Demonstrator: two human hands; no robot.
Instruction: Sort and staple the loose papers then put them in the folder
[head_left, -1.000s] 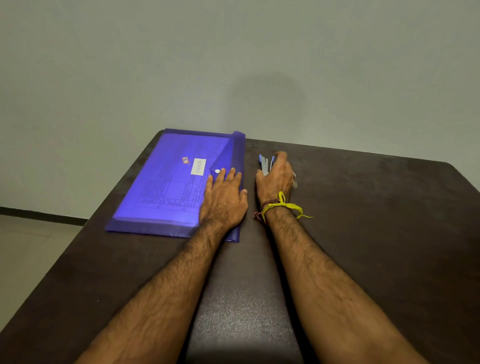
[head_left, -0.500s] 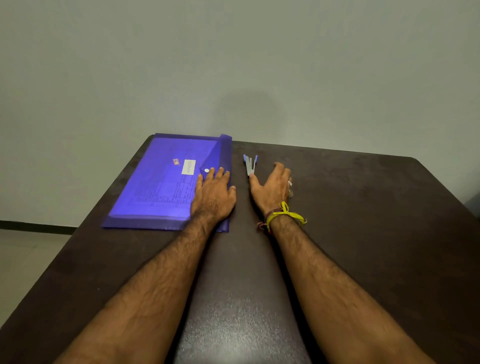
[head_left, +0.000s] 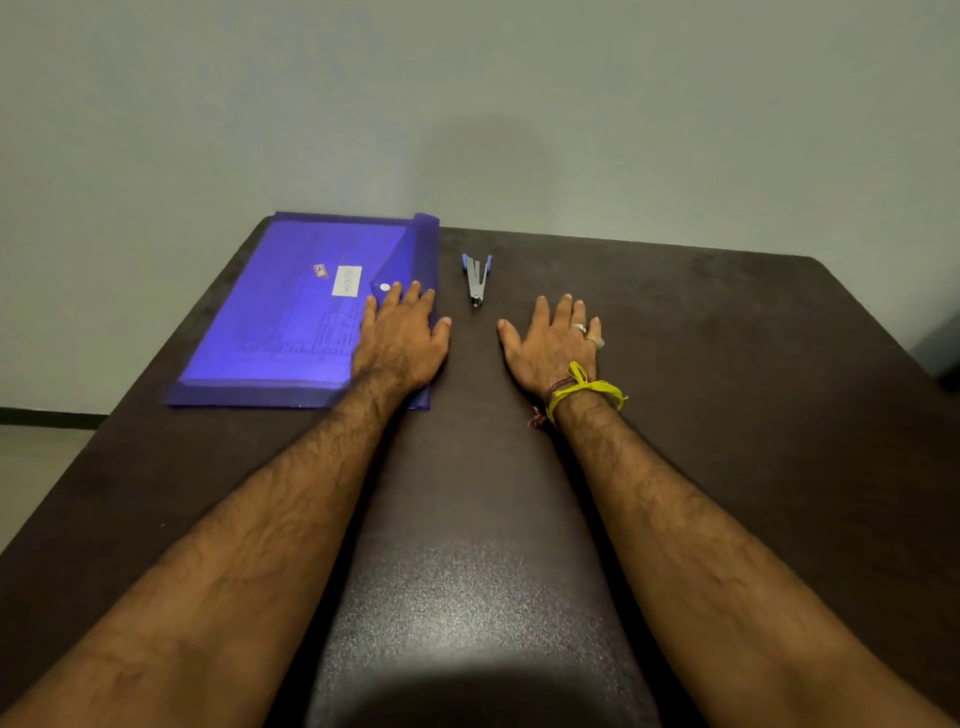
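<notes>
Now left hand (head_left: 399, 340) fingers flat on folder (head_left: 291, 317); stapler (head_left: 476, 278) beyond spread right hand (head_left: 550, 343).

Translucent blue plastic snap-button folder (head_left: 291, 312): lies flat, flap closed, printed papers (head_left: 311, 338) visible inside; left hand (head_left: 400, 343) rests flat on its right end. Small blue-and-silver metal stapler (head_left: 477, 278): lying open in a V, just beyond the gap between both hands, untouched.
</notes>
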